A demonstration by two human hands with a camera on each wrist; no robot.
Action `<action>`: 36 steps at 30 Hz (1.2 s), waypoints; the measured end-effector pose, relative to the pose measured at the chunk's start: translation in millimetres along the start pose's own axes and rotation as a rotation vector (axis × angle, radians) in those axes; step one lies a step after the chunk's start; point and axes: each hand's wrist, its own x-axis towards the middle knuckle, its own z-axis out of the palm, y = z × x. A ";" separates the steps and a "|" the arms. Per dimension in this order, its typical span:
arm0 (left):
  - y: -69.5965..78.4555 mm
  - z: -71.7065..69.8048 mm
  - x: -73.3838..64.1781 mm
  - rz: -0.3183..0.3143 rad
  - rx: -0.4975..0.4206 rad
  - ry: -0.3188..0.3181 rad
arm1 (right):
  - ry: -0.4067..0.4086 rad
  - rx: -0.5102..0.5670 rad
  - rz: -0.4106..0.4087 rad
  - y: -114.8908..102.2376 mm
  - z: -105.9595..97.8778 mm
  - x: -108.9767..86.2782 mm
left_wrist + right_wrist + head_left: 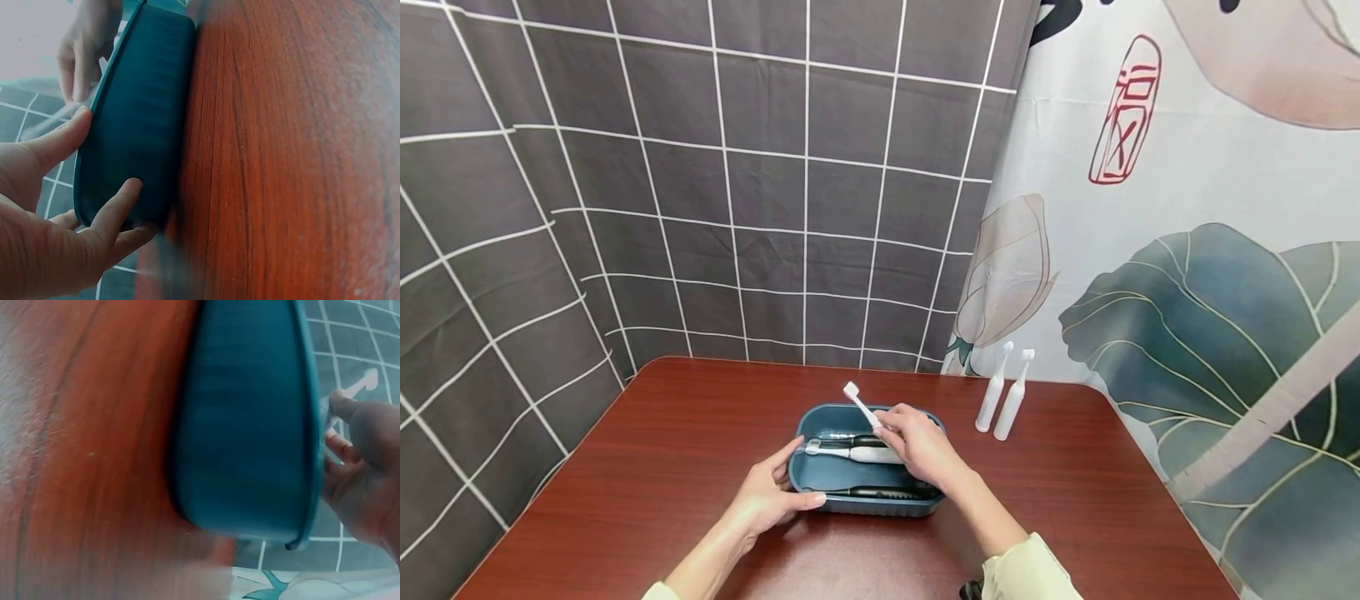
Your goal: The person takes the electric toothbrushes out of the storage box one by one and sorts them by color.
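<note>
A blue plastic basket (820, 505) sits on the table. My left hand (765, 493) grips its left end, thumb at the near rim and fingers around the outer wall, as the left wrist view shows too (81, 219). Over the basket's far right part, my right hand (919, 446) holds a white electric toothbrush (862, 407) tilted, head up and to the left; its lower handle is hidden by the fingers. Inside lie a white electric toothbrush (868, 455), a black one (859, 440) just behind it, and another black one (887, 492) along the near wall.
Two white electric toothbrushes (990, 402) stand upright on the reddish-brown wooden table (700, 433), right of the basket. A grey gridded curtain (767, 192) hangs behind the table, and a white curtain with painted leaves (1195, 317) hangs at the right.
</note>
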 end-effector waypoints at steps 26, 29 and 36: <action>-1.3 0.4 0.9 0.002 0.003 0.007 | 0.451 0.607 0.241 17.2 -65.7 -16.4; -1.5 0.4 1.3 0.011 0.004 0.007 | 0.502 0.561 0.278 22.2 -77.6 -23.9; -1.7 1.2 1.3 0.015 -0.008 0.007 | 0.612 0.507 0.367 39.7 -105.6 -44.7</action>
